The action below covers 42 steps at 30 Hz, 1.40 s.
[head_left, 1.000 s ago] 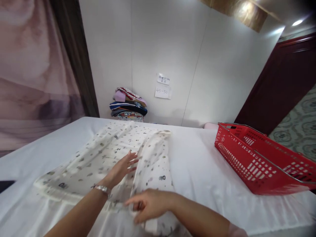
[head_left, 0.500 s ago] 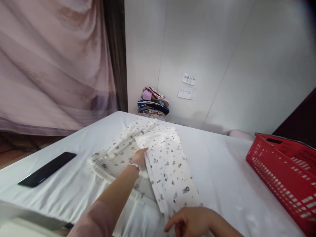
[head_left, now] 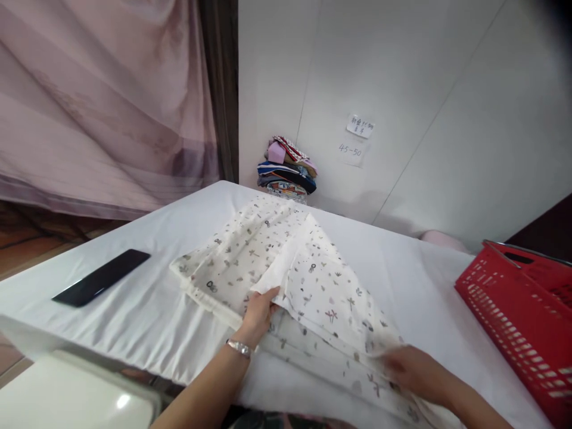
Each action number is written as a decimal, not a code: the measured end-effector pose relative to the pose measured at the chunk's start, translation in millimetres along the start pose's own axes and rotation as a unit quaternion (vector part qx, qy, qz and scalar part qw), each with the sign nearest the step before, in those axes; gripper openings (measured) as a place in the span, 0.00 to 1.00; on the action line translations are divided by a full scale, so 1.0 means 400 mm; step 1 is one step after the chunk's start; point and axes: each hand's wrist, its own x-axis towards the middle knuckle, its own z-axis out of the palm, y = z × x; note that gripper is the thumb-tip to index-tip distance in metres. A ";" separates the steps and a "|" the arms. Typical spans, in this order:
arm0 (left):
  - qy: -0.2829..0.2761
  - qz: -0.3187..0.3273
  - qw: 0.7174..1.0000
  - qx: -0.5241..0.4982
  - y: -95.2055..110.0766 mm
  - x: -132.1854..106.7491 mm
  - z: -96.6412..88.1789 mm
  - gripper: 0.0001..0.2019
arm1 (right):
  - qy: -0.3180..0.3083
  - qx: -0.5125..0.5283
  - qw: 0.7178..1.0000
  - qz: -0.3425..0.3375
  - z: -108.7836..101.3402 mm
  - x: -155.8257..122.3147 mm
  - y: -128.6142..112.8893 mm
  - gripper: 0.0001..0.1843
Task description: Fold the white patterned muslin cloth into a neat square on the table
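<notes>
A thin white printed cloth (head_left: 250, 256) with small plant and animal figures is spread over the white-covered table, part of it folded over itself. My left hand (head_left: 260, 313), wearing a silver wristband, pinches the edge of the folded-over part near the middle. At the near right, my right hand (head_left: 411, 369) is on the cloth's lower end, its fingers blurred by motion but closed around the fabric. Between the two hands the cloth is stretched out, with a lower layer showing beneath the upper one.
On the table (head_left: 179, 322), a black flat slab (head_left: 102, 277) lies at left. A red plastic basket (head_left: 513, 316) stands at right. Folded clothes (head_left: 288, 170) are stacked by the wall behind. A white stool-like surface (head_left: 75, 396) is at lower left, a pink curtain (head_left: 102, 101) beyond.
My right hand has moved right, pulling the cloth's lower end with it. My left hand has come nearer with the folded edge, and the upper layer now slants to the right.
</notes>
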 end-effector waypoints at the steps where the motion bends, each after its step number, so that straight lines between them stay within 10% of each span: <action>1: 0.011 0.005 1.000 0.003 0.003 -0.006 -0.006 0.09 | 0.013 0.033 0.997 -0.062 -0.003 0.031 -0.051 0.11; 6: 0.071 0.046 0.996 0.030 0.041 0.022 -0.023 0.05 | 0.144 0.139 0.957 -0.211 0.021 0.211 -0.310 0.08; 11: 0.095 0.098 0.989 0.049 0.049 0.045 -0.035 0.07 | 0.243 0.133 0.940 -0.198 0.115 0.358 -0.446 0.07; 17: 0.093 0.119 0.987 0.051 0.037 0.052 -0.051 0.10 | 0.232 0.159 0.931 -0.232 0.152 0.404 -0.437 0.06; 24: 0.005 0.214 0.953 0.215 0.039 -0.018 -0.028 0.12 | 0.290 0.427 0.847 -0.127 0.034 0.367 -0.436 0.14; 42: -0.096 0.225 0.935 0.256 0.033 -0.131 -0.002 0.11 | 0.333 0.185 0.872 -0.309 0.055 0.260 -0.491 0.11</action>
